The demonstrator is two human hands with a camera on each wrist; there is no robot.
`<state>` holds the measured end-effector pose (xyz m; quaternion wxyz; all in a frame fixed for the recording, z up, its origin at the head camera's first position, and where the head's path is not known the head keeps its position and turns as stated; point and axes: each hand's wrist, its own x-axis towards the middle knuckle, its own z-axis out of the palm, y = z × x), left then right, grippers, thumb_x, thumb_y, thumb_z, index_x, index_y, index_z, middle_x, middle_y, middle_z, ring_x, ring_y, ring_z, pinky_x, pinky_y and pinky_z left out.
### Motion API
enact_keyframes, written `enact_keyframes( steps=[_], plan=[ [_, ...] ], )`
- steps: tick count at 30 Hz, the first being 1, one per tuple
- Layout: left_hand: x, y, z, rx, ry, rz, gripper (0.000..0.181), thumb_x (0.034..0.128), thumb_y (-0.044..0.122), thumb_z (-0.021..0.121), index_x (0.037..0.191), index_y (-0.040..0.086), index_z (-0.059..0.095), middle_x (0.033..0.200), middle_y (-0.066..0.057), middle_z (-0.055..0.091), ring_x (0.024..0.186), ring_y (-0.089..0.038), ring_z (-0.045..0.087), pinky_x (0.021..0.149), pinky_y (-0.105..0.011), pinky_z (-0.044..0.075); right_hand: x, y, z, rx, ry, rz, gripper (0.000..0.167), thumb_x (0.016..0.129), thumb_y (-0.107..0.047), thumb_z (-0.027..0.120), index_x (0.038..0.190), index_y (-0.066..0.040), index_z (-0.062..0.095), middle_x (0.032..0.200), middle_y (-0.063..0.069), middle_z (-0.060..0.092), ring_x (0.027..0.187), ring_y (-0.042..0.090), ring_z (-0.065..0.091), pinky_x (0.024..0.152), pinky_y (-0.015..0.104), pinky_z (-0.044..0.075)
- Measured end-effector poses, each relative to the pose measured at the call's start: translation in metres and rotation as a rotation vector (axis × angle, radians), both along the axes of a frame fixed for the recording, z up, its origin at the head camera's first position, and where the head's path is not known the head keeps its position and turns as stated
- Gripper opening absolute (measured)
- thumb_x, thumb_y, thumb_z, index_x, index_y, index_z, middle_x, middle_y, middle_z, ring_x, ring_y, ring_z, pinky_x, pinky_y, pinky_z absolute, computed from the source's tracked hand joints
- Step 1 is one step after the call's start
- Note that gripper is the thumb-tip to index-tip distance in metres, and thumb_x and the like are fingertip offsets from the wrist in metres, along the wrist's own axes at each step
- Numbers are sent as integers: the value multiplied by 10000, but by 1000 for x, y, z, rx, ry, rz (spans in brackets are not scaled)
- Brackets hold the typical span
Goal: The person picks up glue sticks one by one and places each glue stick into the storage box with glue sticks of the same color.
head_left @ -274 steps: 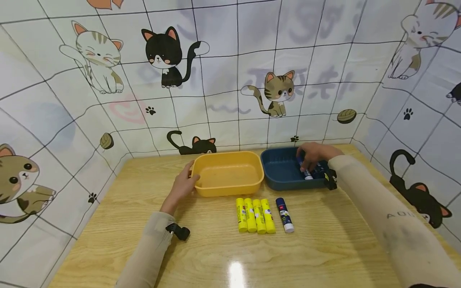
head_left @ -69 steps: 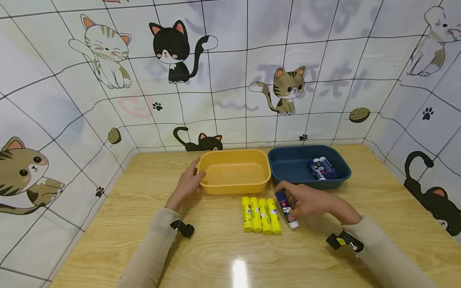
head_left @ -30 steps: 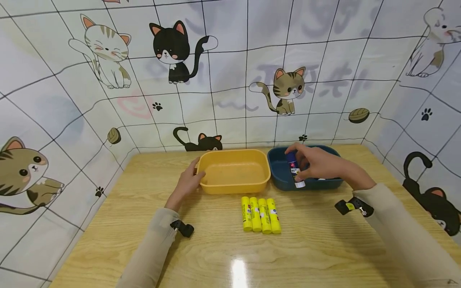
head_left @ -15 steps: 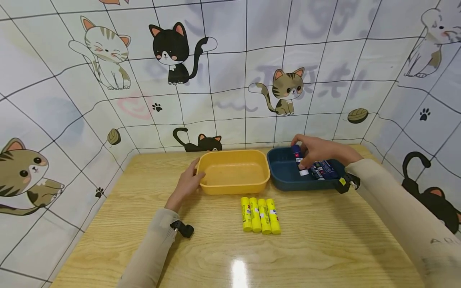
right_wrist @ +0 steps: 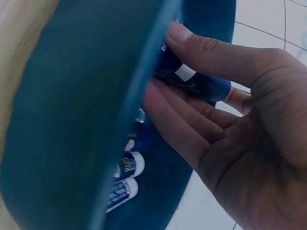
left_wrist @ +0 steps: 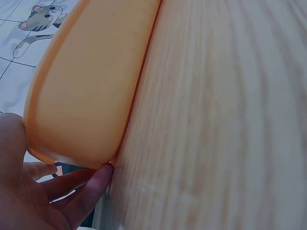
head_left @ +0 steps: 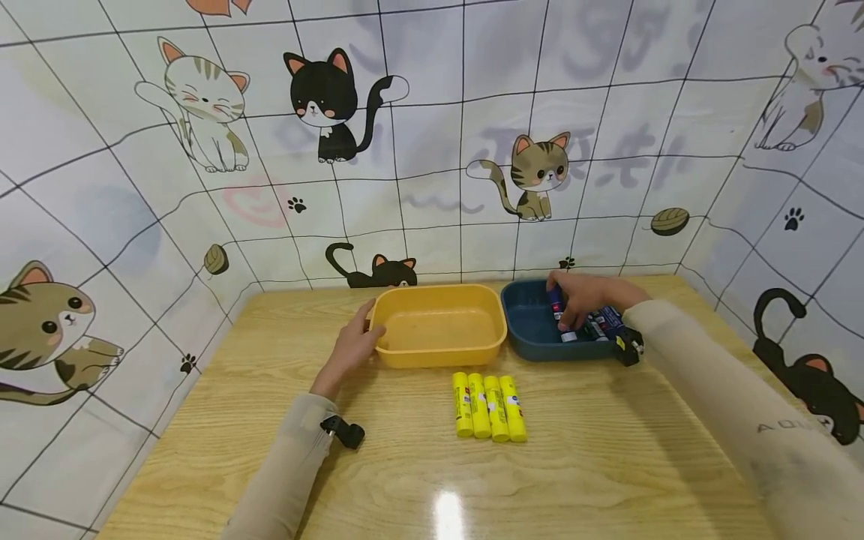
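Observation:
My left hand (head_left: 352, 341) holds the left end of a yellow plastic tray (head_left: 439, 357), its thumb at the front corner and its fingers along the end wall. My right hand (head_left: 589, 294) is inside the dark blue tray (head_left: 540, 351), pinching a dark blue glue stick (right_wrist: 192, 76) with a white end between thumb and fingers. More blue glue sticks (right_wrist: 125, 165) lie in that tray to the right of the held one, partly hidden by the hand. In front of the yellow tray, several yellow glue sticks (head_left: 479, 406) lie side by side on the table.
Both trays stand side by side at the back of the wooden table (head_left: 405, 465). Behind and at both sides rises a white wall covering (head_left: 418, 127) with grid lines and cartoon cats. Nothing shows inside the yellow tray.
My right hand has picked the last blue glue stick off the table, carried it over the blue tray and lowered it inside. The left hand has kept its hold on the yellow tray.

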<state>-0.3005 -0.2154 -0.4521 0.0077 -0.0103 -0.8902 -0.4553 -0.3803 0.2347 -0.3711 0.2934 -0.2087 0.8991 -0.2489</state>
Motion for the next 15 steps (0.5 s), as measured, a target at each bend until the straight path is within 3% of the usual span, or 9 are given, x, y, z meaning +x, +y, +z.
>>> enact_keyframes(
  steps=[8, 15],
  plan=[
    [0, 2, 0, 1, -7, -4, 697, 1023, 260, 537, 1656, 195, 254, 1416, -229, 621, 1173, -310, 670, 943, -399, 555, 3, 5, -6, 37, -36, -60, 859, 891, -51, 787, 1516, 48, 206, 985, 187, 611, 881, 269, 746, 789, 427, 627],
    [1, 0, 0, -1, -12, 5, 700, 1023, 255, 541, 1657, 189, 250, 1407, -237, 624, 1133, -305, 677, 881, -354, 553, 1, 5, -6, 105, -40, -27, 808, 923, -77, 757, 1525, 46, 233, 995, 159, 681, 875, 232, 735, 804, 423, 624]
  ],
)
